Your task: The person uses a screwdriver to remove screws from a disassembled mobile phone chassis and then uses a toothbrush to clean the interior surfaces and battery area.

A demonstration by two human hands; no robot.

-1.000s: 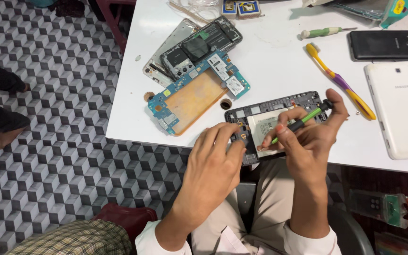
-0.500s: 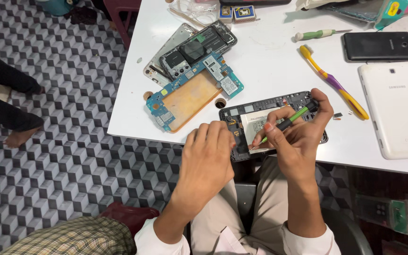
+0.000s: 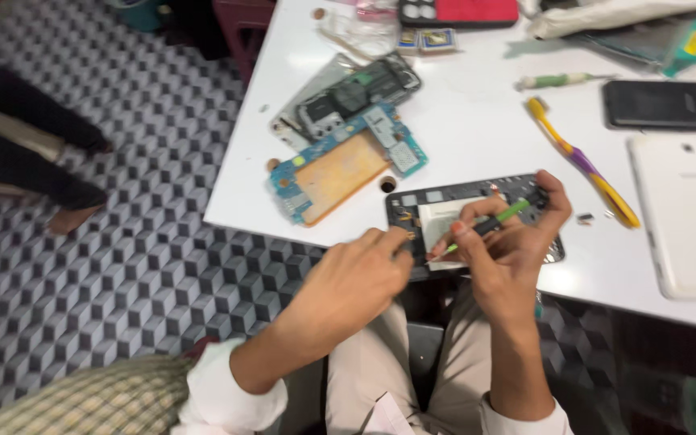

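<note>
An opened tablet body (image 3: 445, 201), dark with a pale battery inside, lies at the near edge of the white table (image 3: 477, 153). My left hand (image 3: 356, 282) rests on its left end, fingers curled against the frame. My right hand (image 3: 509, 242) pinches a thin green and black screwdriver (image 3: 489, 225), its tip pointing down-left into the open body. The fingers cover much of the tablet's right half.
A blue and orange circuit board (image 3: 344, 169) and a grey inner frame (image 3: 348, 97) lie to the left. A yellow and purple toothbrush (image 3: 582, 161), a black phone (image 3: 666, 105), a white tablet back (image 3: 686, 209) and a second screwdriver (image 3: 557, 80) lie right. Another person's legs (image 3: 34, 153) are on the patterned floor.
The view has shifted, so the table sits lower and more central. My right hand with the screwdriver has moved slightly along the tablet; my left hand stays on its left end.
</note>
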